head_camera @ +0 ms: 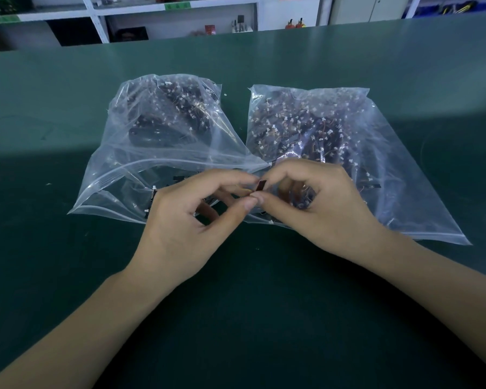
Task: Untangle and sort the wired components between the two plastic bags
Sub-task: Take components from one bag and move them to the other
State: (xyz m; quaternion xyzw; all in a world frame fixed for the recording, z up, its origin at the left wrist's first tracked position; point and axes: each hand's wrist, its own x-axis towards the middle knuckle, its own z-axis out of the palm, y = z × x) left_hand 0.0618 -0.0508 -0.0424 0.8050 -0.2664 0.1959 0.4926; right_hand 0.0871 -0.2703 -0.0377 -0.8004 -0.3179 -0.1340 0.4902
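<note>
A small dark wired part (260, 185) sits pinched between the fingertips of both hands, held just above the desk (68, 276) where the mouths of the two plastic bags meet. The left hand (191, 217) has its fingers curled, with thumb and forefinger closed on the part from the left; the right hand (317, 203) curls over from the other side and nips the same part at its lower end. Thin wires near the part are too fine to follow. The left bag (129, 136) lies on the green desk with its open end toward the person, holding a dark heap of parts with small white plugs at its far end and a few loose ones near the opening. The right bag (390, 169) lies just beside it, touching it at the near corner, and is spread flatter, filled with a tangle of dark parts, white plugs and thin orange wires. White shelves (129, 12) stand beyond the desk's far edge.
</note>
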